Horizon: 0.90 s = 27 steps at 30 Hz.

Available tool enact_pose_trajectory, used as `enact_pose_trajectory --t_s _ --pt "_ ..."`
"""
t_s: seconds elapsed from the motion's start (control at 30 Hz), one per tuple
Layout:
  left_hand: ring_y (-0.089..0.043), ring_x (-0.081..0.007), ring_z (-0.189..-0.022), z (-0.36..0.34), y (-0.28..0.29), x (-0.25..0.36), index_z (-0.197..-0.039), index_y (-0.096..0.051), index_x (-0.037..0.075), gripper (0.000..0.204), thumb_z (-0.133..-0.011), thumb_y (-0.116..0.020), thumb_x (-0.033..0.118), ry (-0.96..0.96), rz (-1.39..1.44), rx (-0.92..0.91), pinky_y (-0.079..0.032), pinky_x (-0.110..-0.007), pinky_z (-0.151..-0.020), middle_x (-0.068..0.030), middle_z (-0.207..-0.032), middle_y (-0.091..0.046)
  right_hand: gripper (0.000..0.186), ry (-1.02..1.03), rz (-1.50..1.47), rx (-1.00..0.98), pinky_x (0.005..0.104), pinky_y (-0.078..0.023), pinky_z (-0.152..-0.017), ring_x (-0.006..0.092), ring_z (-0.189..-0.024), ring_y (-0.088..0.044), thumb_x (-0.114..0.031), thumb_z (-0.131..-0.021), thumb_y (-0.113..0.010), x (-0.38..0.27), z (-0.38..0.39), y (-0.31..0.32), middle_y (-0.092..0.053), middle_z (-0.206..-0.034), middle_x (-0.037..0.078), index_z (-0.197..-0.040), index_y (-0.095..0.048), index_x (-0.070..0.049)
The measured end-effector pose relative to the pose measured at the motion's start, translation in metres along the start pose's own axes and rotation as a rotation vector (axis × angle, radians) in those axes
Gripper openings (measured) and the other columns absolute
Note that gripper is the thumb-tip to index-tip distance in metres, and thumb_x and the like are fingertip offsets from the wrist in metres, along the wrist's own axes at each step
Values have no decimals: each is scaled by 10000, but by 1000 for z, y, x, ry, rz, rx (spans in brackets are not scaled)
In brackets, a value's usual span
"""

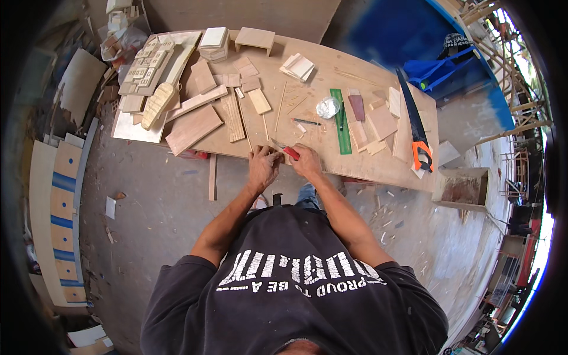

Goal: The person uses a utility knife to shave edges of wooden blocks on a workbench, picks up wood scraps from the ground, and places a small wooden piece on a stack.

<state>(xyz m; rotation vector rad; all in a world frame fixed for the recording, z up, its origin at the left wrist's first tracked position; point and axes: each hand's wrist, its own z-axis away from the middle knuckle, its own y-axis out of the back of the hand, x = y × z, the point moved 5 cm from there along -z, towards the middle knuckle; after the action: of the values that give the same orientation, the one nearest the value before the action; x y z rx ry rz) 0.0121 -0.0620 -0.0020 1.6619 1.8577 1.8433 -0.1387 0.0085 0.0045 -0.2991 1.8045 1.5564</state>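
Observation:
At the near edge of the wooden worktable, my right hand grips a red-handled knife, its blade pointing left and away from me. Close beside it, my left hand has its fingers bent in a pinch; what they hold, if anything, is too small to make out. Thin wooden sticks lie just beyond both hands. A dark pen-like tool, a green ruler and a small round tub with white contents lie farther right.
A handsaw with an orange handle lies along the right side. Wooden boards and a small wooden model crowd the left. Stacked blocks stand at the back. A blue plastic chair is beyond the table; offcuts litter the floor.

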Motion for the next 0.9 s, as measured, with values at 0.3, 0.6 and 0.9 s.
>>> enact_pose_trajectory --t_s 0.3,0.6,0.9 --pt "-535 -266 -1021 8 -1 10 -1058 -753 169 268 -804 -684 120 2 -31 -4 -371 -443 -857 -21 -1000 -641 185 -42 8 -48 472 -525 -768 402 -905 -653 -174 -821 -706 0 -1 0 -670 -955 140 -974 -679 -72" --pt "-557 -278 -983 11 6 9 -1128 -718 151 344 -797 -683 61 2 -37 70 -391 -442 -847 -53 -969 -641 156 -28 24 -45 479 -522 -774 406 -912 -651 -172 -836 -684 1 -2 1 -666 -966 143 -956 -673 -73" --pt "-681 -211 -1006 35 12 -33 -1296 -595 -34 363 -941 -522 -66 565 638 212 -523 -304 -882 -148 -1125 -716 172 -39 11 -17 463 -523 -747 391 -862 -656 -200 -829 -708 3 -1 -1 -665 -908 138 -945 -669 -79"
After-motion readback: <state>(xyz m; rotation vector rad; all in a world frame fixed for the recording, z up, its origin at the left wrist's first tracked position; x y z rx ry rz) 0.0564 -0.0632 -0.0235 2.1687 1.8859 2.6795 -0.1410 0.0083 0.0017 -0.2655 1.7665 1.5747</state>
